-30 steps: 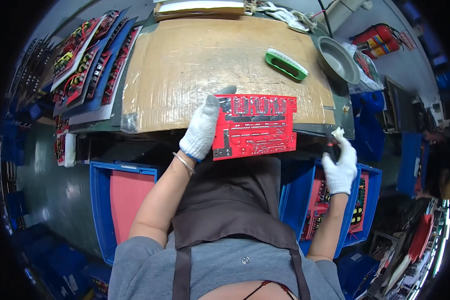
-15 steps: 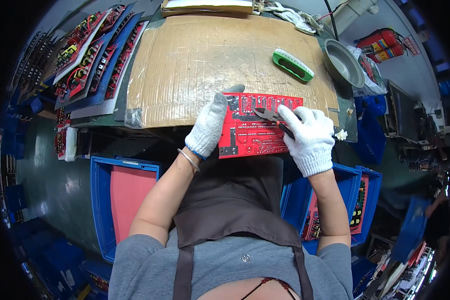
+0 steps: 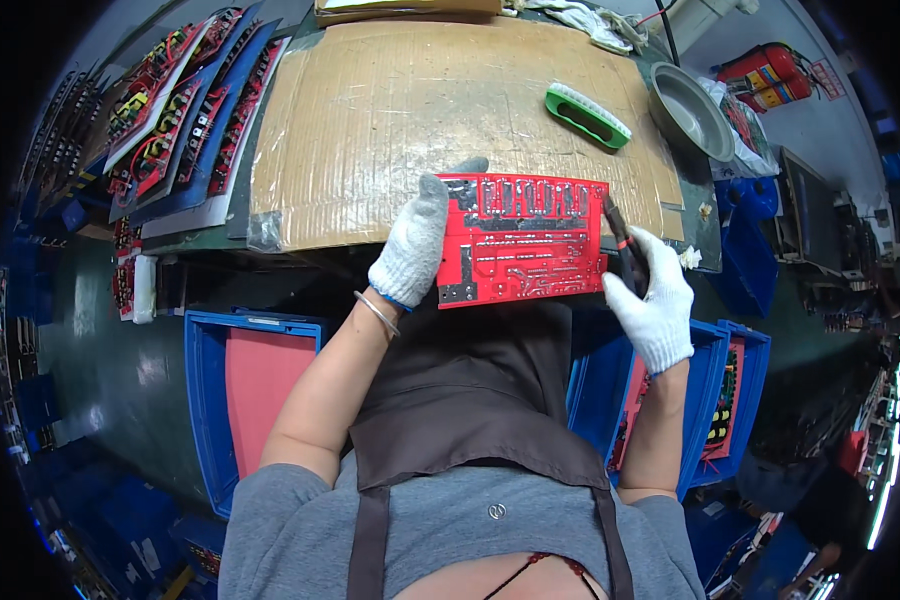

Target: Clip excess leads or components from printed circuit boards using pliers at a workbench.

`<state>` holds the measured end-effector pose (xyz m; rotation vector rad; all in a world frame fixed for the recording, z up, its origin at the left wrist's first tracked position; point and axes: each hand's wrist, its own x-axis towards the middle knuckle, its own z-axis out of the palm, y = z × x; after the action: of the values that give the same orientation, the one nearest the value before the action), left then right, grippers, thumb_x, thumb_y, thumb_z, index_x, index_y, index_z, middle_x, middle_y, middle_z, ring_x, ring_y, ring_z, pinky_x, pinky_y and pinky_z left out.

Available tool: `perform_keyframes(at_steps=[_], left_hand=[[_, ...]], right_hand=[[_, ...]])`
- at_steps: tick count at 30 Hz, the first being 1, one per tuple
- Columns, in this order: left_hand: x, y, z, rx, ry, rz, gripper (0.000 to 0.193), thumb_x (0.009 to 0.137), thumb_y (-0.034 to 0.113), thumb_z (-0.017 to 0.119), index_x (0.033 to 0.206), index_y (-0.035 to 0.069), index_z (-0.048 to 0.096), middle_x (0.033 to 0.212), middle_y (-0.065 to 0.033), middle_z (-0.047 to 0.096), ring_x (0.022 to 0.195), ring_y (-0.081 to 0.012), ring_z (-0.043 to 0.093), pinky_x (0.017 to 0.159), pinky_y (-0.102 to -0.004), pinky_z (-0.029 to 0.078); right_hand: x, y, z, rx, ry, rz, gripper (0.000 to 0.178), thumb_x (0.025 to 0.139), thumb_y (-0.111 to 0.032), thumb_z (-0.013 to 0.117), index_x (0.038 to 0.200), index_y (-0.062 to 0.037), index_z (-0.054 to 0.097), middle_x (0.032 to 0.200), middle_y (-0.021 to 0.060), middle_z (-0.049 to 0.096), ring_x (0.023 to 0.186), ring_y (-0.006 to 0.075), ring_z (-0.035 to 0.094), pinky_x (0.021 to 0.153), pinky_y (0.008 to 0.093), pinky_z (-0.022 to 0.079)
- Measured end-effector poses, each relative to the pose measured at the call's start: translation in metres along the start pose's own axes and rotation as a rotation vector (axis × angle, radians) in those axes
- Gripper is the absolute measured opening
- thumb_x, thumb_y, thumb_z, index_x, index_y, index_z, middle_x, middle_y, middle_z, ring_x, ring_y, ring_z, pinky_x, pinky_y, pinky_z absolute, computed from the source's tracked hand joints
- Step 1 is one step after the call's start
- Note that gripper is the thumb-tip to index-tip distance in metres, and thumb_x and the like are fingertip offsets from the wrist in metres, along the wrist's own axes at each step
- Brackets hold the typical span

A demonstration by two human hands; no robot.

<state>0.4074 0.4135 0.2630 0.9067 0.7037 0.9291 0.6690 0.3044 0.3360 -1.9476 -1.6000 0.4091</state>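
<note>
Now our right grip [image 3: 658,300], wrapped around the cutters [image 3: 622,238], has moved off the middle of the red board [image 3: 522,242] to its right edge, so the middle shows. Our left grip [image 3: 415,238] holds its left side, near the counter [image 3: 696,186].

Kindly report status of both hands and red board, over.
Left hand gripping red board by left edge. Right hand holding cutters beside board's right edge. Green brush on cardboard beyond.

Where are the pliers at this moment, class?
In the head view, the pliers are right of centre, in the gloved right hand, beside the right edge of the red circuit board.
</note>
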Motion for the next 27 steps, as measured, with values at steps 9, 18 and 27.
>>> perform_keyframes(at_steps=[9, 18, 27], left_hand=[[0.001, 0.003, 0.007, 0.018, 0.048, 0.063, 0.09, 0.101, 0.071, 0.038, 0.152, -0.003, 0.045, 0.138, -0.0153, 0.062, 0.121, -0.0187, 0.063, 0.105, -0.0348, 0.053], [0.0, 0.003, 0.007, 0.027, 0.043, 0.041, 0.091, 0.1, 0.072, 0.037, 0.152, -0.002, 0.045, 0.141, -0.016, 0.06, 0.123, -0.0199, 0.062, 0.107, -0.0364, 0.052], [-0.002, 0.005, 0.01, 0.015, 0.052, 0.021, 0.089, 0.1, 0.072, 0.038, 0.152, 0.0, 0.045, 0.137, -0.0155, 0.063, 0.121, -0.02, 0.064, 0.104, -0.0364, 0.055]], right_hand=[[-0.031, -0.015, 0.006, -0.255, -0.058, -0.227, 0.059, 0.078, -0.018, 0.079, 0.135, -0.0149, 0.066, 0.114, 0.0148, 0.066, 0.106, 0.033, 0.065, 0.093, 0.0424, 0.054], [-0.025, 0.012, -0.004, -0.501, 0.092, -0.138, 0.056, 0.079, -0.023, 0.078, 0.134, -0.0162, 0.066, 0.118, 0.0134, 0.065, 0.107, 0.0328, 0.062, 0.092, 0.0448, 0.051], [-0.02, 0.008, 0.001, -0.57, 0.108, -0.133, 0.057, 0.079, -0.026, 0.08, 0.134, -0.0173, 0.066, 0.116, 0.0133, 0.065, 0.109, 0.0327, 0.062, 0.091, 0.047, 0.05]])
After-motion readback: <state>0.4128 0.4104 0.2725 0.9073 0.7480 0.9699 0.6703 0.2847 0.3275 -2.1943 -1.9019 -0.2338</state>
